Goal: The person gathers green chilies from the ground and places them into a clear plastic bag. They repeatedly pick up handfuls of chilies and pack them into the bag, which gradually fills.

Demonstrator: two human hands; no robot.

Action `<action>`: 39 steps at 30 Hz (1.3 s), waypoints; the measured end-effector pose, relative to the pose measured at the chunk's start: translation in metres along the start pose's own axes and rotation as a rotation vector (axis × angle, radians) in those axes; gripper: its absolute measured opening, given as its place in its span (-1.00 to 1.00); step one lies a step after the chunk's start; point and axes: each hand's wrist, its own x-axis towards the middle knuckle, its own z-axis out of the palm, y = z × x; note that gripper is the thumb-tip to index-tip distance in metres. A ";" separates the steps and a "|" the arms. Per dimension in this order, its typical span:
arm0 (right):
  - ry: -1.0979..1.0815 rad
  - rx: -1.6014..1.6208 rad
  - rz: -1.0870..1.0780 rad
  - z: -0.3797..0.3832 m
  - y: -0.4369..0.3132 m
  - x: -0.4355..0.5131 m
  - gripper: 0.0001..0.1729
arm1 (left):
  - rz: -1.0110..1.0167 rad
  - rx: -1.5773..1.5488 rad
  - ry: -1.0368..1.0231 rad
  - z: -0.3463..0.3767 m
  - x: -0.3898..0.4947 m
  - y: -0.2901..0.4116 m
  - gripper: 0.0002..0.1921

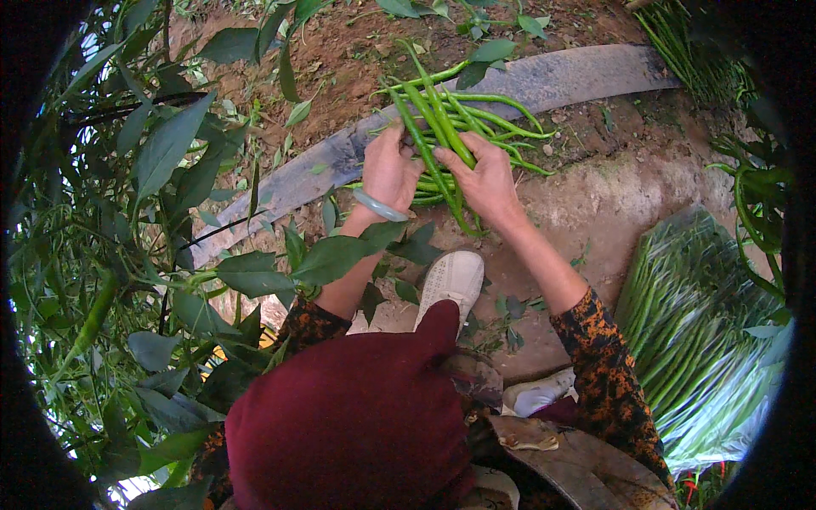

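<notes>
In the head view, both my hands meet over a loose heap of long green chili peppers [488,118] near the top middle. My left hand [390,167], with a pale bangle at the wrist, touches the left side of a small bunch; its fingertips are partly hidden. The thumb and fingers of my right hand [481,175] close on the same bunch of green chili peppers [428,137], which points away from me and slants. More peppers lie beneath and between the hands.
A grey strip [574,75] curves across the soil behind the heap. Leafy pepper plants [178,255] crowd the left, some leaves over my left forearm. Clear plastic packed with green peppers [688,331] lies at right. More long peppers [685,54] lie top right. A white shoe [451,280] stands below the hands.
</notes>
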 end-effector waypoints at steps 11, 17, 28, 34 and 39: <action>0.091 -0.026 -0.053 0.021 -0.002 -0.015 -0.78 | 0.121 0.058 -0.035 0.010 -0.007 -0.019 -0.61; 0.068 -0.062 -0.140 0.018 -0.002 -0.021 -0.79 | 0.082 -0.008 -0.041 -0.010 0.005 -0.006 -0.69; 0.070 -0.190 -0.058 0.002 -0.014 -0.019 -0.67 | 0.057 0.037 -0.107 0.011 -0.006 0.007 -0.49; -0.445 -0.478 -0.047 -0.001 -0.023 0.008 -0.48 | 0.009 0.026 -0.059 -0.015 -0.001 -0.002 -0.63; -0.280 -0.517 -0.206 -0.001 0.032 0.106 -0.20 | -0.034 -0.255 0.019 -0.047 0.028 0.009 -0.71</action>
